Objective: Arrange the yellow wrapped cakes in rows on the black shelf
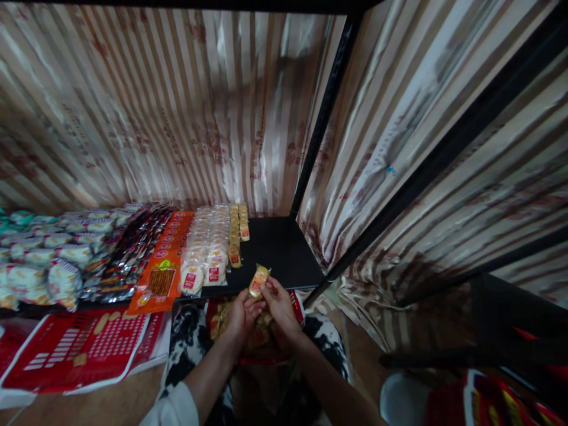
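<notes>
A small yellow wrapped snack packet (pixel 258 281) is held up just in front of the shelf edge. My right hand (pixel 279 305) pinches its right side between thumb and fingers. Around the packet's lower end, the fingers of my left hand (pixel 243 312) are curled, with the thumb against it. Below both hands, a red bag or box (pixel 298 305) between my knees contains more yellow packets (pixel 261 337), partly hidden by my hands. On the black shelf (pixel 284 248), two short rows of similar yellow packets (pixel 234 251) stand beside round white wrapped cakes (pixel 216 269).
Left along the shelf lie an orange snack pack (pixel 162 278), dark shiny packets (pixel 119 266) and white packets (pixel 64 281). A red printed bag (pixel 84 349) sits below. Black rack posts (pixel 326 112) and striped curtains (pixel 177 106) enclose the shelf. Red packages (pixel 483 402) are at lower right.
</notes>
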`<state>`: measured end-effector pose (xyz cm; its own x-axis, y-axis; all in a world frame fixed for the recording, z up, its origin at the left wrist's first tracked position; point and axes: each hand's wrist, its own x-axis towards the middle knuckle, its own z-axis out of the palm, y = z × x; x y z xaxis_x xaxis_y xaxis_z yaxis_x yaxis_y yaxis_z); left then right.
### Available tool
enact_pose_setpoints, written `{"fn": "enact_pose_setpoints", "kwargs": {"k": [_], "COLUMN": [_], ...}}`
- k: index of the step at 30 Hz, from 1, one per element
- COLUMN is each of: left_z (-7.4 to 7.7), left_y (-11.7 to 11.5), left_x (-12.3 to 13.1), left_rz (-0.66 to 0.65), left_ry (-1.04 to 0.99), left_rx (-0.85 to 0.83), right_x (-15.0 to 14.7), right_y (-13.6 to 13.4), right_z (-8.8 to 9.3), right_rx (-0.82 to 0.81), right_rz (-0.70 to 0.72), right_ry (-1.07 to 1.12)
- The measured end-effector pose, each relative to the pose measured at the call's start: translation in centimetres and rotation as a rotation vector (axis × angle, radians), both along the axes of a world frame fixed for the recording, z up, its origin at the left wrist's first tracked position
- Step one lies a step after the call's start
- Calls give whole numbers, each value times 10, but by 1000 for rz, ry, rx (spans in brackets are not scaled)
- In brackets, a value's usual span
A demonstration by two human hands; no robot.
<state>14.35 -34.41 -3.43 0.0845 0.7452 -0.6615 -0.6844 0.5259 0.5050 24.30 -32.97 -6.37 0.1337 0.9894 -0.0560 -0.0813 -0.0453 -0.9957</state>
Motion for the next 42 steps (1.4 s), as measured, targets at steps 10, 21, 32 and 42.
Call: {"fn": "enact_pose_setpoints", "kwargs": {"k": [10,21,32,42], "left_z": [-1,-20,-27,-34], "left_y": [42,109,128,134], "left_x": [17,24,22,22], "left_rz": [58,53,47,98], "left_ry": [218,256,341,336], "left_rx": [241,321,360,327], "right_x": [9,-13,-20,-23], "right_y": [87,161,179,181], "right_z": [0,-6,-24,-28], "right_rx": [81,96,154,159], "right_rz": [-85,-34,-24,8], "right_ry": [-485,-711,-609,-676]}}
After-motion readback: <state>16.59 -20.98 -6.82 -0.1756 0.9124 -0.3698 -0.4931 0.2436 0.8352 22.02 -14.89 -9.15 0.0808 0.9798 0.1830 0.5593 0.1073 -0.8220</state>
